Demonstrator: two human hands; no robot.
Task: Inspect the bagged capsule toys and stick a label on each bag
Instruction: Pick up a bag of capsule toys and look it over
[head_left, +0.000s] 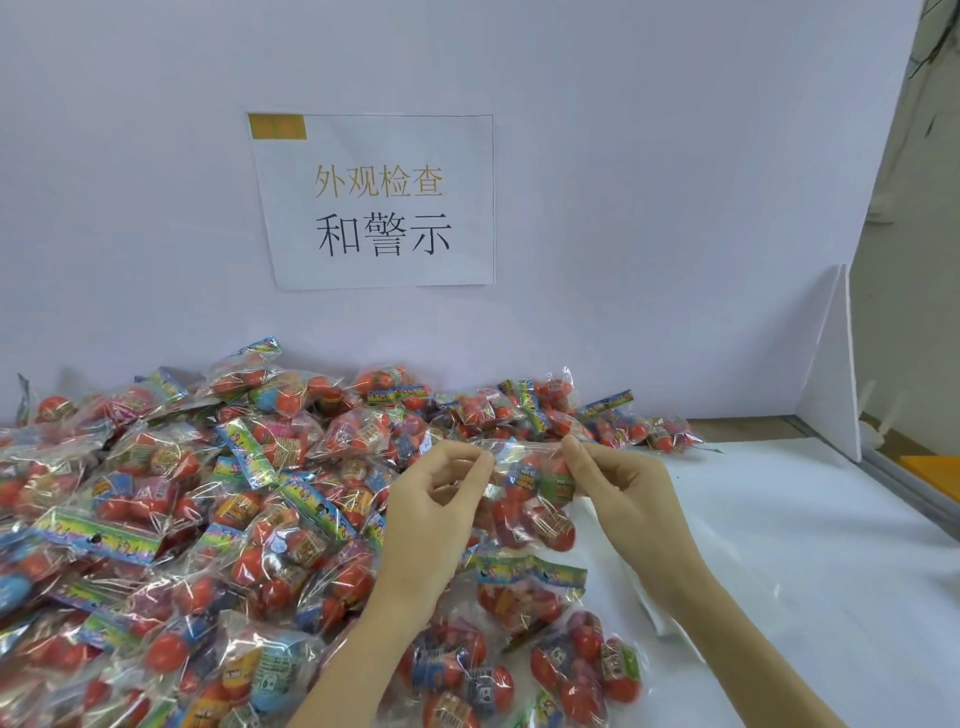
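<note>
Held bag (530, 488): clear plastic, red capsule toys inside, raised above the bench between both hands, in front of the heap; its printed header strip hangs at the lower end.
Left hand (436, 499): fingers curled, pinching the bag's upper left edge.
Right hand (618, 483): thumb and forefinger pinching the upper right edge.
Heap of bagged capsule toys (208, 493): covers the left and centre of the bench, back to the wall.
Bench (810, 545): white surface, bare part at right.
Paper sign (374, 200): on the wall above the heap, printed Chinese characters.
White partition board (831, 379): upright, at the bench's right rear.
</note>
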